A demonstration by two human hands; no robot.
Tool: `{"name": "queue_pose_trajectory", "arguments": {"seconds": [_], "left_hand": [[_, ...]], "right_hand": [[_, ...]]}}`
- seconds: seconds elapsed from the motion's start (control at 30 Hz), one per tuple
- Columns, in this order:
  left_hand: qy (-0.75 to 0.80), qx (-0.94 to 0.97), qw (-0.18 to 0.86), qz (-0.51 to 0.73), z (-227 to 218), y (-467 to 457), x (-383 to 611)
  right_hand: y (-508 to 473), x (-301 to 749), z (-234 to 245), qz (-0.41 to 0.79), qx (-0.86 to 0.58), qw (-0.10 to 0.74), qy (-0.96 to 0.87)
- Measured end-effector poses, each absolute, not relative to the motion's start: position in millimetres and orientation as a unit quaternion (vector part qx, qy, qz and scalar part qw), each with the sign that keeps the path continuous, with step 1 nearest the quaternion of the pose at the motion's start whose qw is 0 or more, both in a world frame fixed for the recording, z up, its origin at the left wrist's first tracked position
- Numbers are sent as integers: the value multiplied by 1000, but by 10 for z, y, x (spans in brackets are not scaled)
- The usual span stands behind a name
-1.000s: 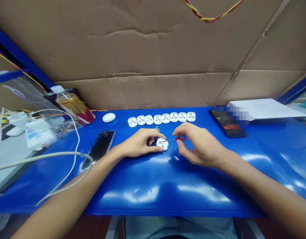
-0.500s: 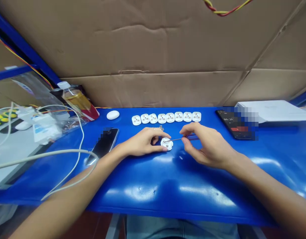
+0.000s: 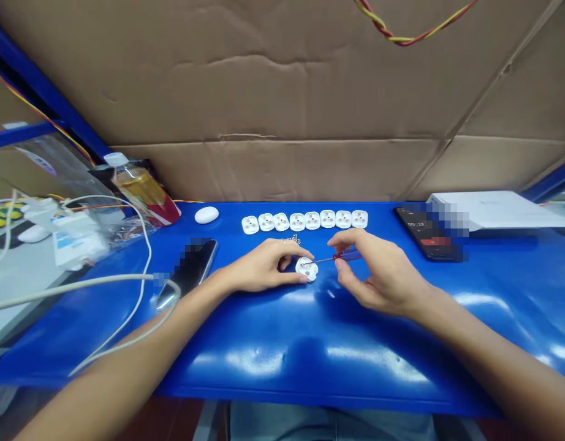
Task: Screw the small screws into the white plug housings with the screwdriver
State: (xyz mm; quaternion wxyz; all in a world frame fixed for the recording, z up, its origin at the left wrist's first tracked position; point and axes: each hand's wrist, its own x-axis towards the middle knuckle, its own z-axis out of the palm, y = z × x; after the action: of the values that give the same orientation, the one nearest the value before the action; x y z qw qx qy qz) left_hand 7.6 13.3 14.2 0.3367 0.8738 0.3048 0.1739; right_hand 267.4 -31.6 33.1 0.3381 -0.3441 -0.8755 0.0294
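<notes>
My left hand [image 3: 261, 264] rests on the blue table [image 3: 310, 343] and pinches a small round white plastic part [image 3: 307, 268] against the surface. My right hand [image 3: 377, 269] grips a thin screwdriver [image 3: 338, 257] with a red handle. Its metal tip lies on the top of the white part. A row of several matching white parts [image 3: 304, 220] lies just beyond my hands. A small heap of screws [image 3: 295, 239] sits behind my left fingers.
A black phone [image 3: 187, 272] lies left of my hands, with a white cable [image 3: 103, 288] running past it. A second phone [image 3: 424, 233] and a white box [image 3: 498, 211] are at the right. A white oval case [image 3: 206, 215], a bottle [image 3: 138, 187] and cardboard wall [image 3: 282, 104] stand behind.
Both hands stay on the white part and screwdriver. The right fingers shift slightly on the handle. The view wobbles a little with my head.
</notes>
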Motion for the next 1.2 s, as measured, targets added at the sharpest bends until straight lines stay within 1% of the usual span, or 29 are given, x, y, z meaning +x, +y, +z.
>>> {"name": "queue_pose_trajectory", "arguments": {"seconds": [0.2,0.43,0.57,0.8,0.9,1.1,1.2], "left_hand": [[297,877,334,177,159,134,73],[304,872,337,184,170,159,51],[336,846,354,214,201,173,48],[366,828,334,262,190,180,92],[370,832,311,271,152,196,104],[421,836,226,272,85,301,93],[438,837,179,275,97,325,61]], "right_hand": [[-316,2680,314,31,-375,316,-871],[-337,2683,390,-2,-412,394,-821],[-313,2702,379,-10,-425,390,-817],[-310,2659,311,4,-417,397,-818],[-292,2644,298,5,-417,399,-817],[-250,2604,289,1,-428,422,-799],[-253,2594,294,-1,-424,418,-804]]}}
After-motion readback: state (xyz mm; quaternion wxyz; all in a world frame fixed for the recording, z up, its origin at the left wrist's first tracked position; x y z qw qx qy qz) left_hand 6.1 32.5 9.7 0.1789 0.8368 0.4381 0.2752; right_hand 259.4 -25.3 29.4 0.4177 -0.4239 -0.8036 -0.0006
